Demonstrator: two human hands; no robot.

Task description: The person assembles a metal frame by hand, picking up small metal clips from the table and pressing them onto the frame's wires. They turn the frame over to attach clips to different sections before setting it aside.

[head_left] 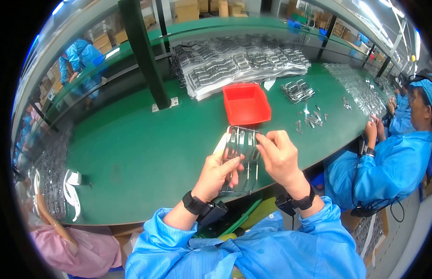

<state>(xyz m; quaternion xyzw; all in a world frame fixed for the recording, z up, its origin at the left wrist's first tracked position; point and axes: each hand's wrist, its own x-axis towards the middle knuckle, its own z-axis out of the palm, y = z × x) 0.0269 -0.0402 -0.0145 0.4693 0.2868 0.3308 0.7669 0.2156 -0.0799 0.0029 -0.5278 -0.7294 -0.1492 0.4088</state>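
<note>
Above the near edge of the green table, my left hand (212,173) grips a wire rack (241,138) by its left side, thumb across the front. The rack is made of thin bent metal wire, with shiny flat metal strips across its upper part and open wire below. My right hand (280,156) is closed in a pinch at the rack's upper right edge; whatever lies between those fingertips is hidden. Just beyond the rack stands a red plastic bin (247,104). Right of it, small loose metal clips (312,120) are scattered on the table.
A small pile of wire racks (298,91) lies behind the clips. Large layered stacks of racks (244,63) fill the back. A green post (144,56) rises at left. A co-worker in blue (383,162) sits at right; a person in pink (79,249) at left, near a white curved object (71,195).
</note>
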